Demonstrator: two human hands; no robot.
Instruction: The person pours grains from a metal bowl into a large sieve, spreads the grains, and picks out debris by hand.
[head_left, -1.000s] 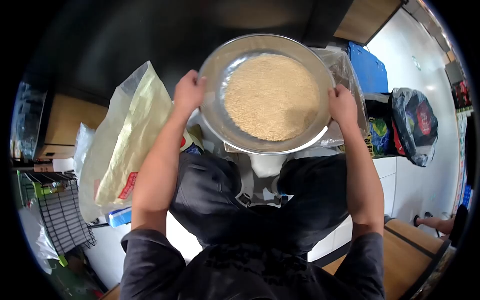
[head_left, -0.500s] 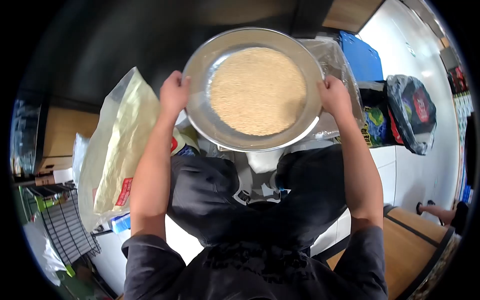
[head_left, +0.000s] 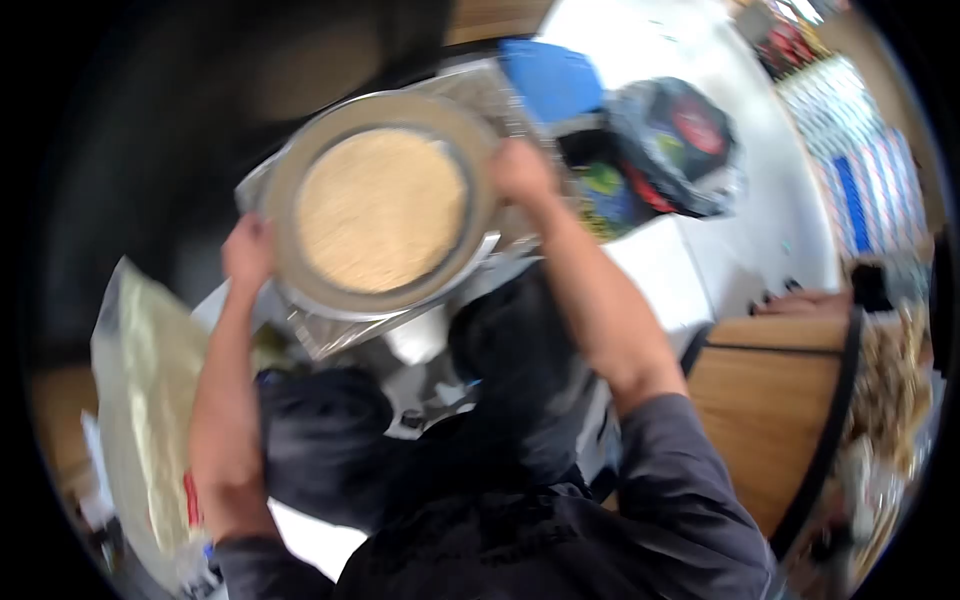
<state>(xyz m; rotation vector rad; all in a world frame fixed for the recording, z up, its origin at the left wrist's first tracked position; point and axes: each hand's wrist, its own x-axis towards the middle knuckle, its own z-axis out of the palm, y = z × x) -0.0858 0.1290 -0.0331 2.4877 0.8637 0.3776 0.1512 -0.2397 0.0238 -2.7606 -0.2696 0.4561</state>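
Observation:
A round metal sieve is held out in front of my knees, with a layer of pale tan grains spread over its mesh. On its left rim, my left hand is closed. My right hand grips the opposite rim, its fingers smeared by motion. Beneath the sieve, a clear plastic bag shows around its edges; what it lies on is hidden.
A large pale yellow sack stands at the left. To the right are a blue lid-like panel, a grey plastic bag with printed packs, and a wooden box-like piece. Another person's legs show at the far right.
My view has turned to the right and blurred, so the surroundings appear shifted left and rotated. The sieve stays in both hands and now appears above the clear plastic bag.

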